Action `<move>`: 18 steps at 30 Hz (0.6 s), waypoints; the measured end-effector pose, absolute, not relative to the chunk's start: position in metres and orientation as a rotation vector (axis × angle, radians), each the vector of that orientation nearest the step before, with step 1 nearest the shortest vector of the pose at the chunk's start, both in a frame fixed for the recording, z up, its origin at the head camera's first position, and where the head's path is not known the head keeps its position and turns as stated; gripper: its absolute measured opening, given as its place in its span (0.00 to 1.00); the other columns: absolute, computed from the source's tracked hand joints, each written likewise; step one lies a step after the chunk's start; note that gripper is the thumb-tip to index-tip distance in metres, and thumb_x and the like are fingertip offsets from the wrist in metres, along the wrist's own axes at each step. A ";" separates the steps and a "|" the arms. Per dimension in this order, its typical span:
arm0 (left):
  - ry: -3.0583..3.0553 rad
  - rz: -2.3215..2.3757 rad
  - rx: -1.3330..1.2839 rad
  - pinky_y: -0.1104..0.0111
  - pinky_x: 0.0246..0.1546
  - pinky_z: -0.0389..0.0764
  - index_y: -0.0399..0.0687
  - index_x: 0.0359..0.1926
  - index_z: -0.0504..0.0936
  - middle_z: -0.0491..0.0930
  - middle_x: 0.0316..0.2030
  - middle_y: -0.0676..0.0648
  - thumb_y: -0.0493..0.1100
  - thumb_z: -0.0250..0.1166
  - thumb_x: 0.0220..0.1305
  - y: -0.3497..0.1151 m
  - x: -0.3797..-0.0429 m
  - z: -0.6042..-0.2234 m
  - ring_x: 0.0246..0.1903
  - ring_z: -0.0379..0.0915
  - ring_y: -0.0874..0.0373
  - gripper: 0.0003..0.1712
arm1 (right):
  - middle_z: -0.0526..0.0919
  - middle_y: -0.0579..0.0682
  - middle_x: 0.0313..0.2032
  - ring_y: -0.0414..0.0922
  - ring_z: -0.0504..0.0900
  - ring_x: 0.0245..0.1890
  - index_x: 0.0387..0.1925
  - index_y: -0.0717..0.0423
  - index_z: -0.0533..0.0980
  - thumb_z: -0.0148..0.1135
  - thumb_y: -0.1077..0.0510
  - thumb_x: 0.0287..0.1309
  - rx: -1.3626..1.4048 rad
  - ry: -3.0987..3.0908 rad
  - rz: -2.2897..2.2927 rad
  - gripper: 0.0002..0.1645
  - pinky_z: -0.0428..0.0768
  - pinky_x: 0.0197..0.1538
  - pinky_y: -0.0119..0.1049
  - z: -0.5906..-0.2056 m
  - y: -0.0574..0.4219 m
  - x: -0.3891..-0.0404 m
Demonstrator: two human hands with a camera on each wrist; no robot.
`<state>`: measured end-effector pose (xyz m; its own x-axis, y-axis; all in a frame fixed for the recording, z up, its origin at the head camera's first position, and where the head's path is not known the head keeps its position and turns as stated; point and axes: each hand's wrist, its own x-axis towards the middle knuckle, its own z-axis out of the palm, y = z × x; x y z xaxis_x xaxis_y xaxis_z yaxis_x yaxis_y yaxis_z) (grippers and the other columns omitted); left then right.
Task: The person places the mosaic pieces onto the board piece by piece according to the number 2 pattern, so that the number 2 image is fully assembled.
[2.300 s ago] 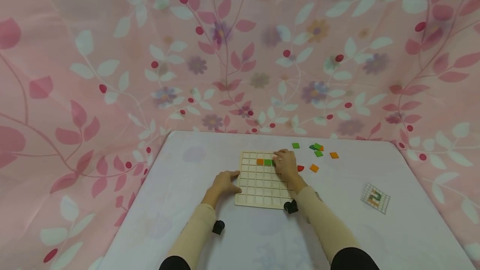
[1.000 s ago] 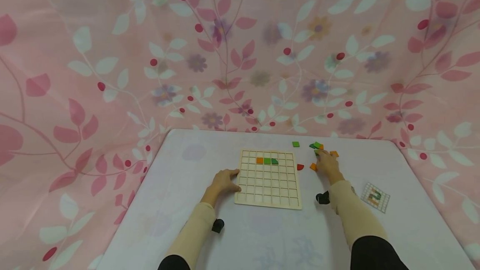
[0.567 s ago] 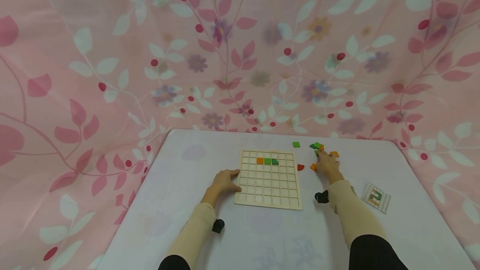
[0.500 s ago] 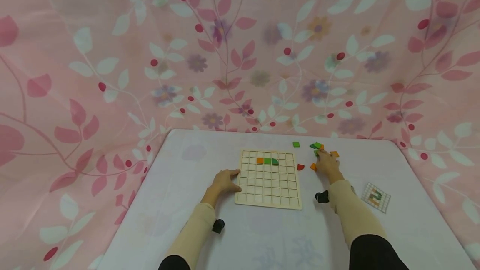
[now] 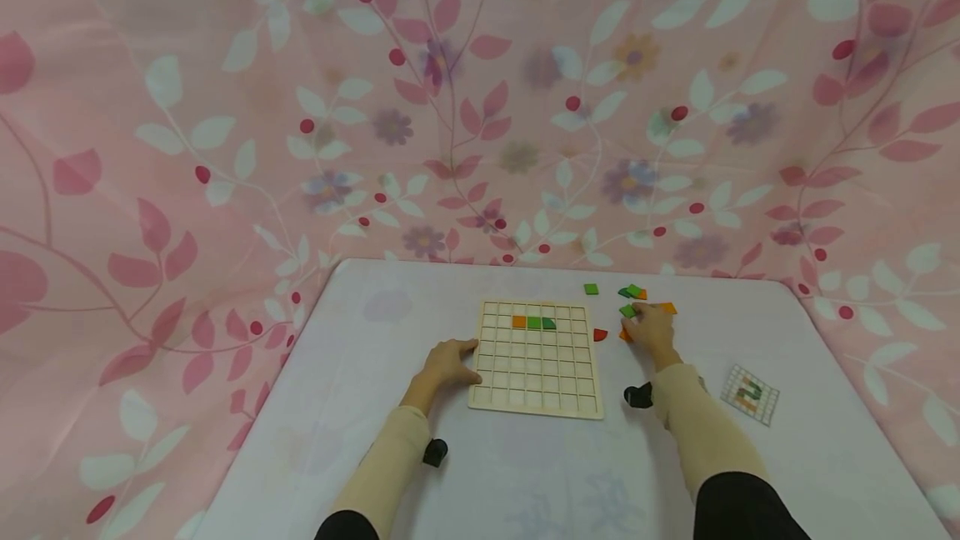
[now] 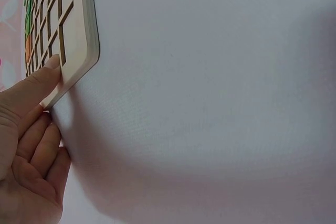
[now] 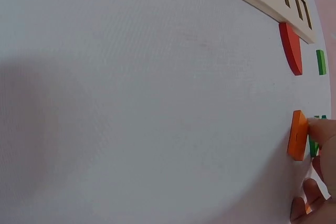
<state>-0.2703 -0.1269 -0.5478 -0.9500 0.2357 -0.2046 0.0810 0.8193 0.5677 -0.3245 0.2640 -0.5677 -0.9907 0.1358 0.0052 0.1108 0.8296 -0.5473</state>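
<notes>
My left hand (image 5: 448, 363) grips the left edge of a pale wooden grid board (image 5: 536, 377); in the left wrist view the thumb lies on top near a corner. One row of the board holds an orange tile (image 5: 519, 322), a green tile (image 5: 534, 323) and a dark green round-cornered tile (image 5: 549, 324). Right of the board, my right hand (image 5: 654, 333) pinches a loose green square tile (image 5: 627, 311) at its fingertips. An orange tile (image 7: 297, 136) lies just beside the thumb in the right wrist view. The fingers partly hide the green tile there.
A red quarter-round tile (image 5: 601, 335) lies beside the board's right edge. Farther back are a green tile (image 5: 591, 289) and a small overlapping pile (image 5: 633, 292). Another orange tile (image 5: 669, 307) sits behind the right hand. A gridded pattern card (image 5: 751, 395) lies at right.
The right hand has gone from the board to the loose tiles, leaving the dark green tile in the grid. Just now it has shifted slightly left and nearer with the green tile. The left hand stays.
</notes>
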 end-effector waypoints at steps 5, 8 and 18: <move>2.739 0.834 0.252 0.51 0.60 0.67 0.46 0.62 0.73 0.73 0.59 0.38 0.46 0.78 0.41 -0.127 -0.270 -0.548 0.60 0.66 0.40 0.43 | 0.74 0.73 0.49 0.67 0.70 0.51 0.50 0.75 0.73 0.57 0.61 0.58 -0.144 -2.987 0.898 0.23 0.71 0.54 0.59 -0.564 0.259 -0.329; 2.745 0.837 0.261 0.51 0.60 0.67 0.46 0.61 0.74 0.73 0.59 0.38 0.46 0.78 0.40 -0.127 -0.271 -0.548 0.59 0.66 0.40 0.43 | 0.78 0.71 0.44 0.62 0.75 0.45 0.47 0.77 0.75 0.61 0.62 0.53 -0.101 -2.979 0.944 0.23 0.75 0.51 0.54 -0.563 0.257 -0.331; 2.731 0.854 0.248 0.51 0.61 0.66 0.46 0.62 0.73 0.72 0.60 0.38 0.45 0.78 0.41 -0.127 -0.272 -0.549 0.60 0.65 0.40 0.43 | 0.80 0.70 0.43 0.58 0.79 0.38 0.47 0.75 0.75 0.63 0.63 0.51 -0.015 -2.802 1.256 0.23 0.80 0.40 0.47 -0.565 0.231 -0.324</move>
<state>-0.2718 -0.1273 -0.5493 -0.9494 0.2405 -0.2022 0.0824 0.8117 0.5782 -0.3241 0.2308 -0.5654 -0.9974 0.0378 0.0609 -0.0203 0.6657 -0.7459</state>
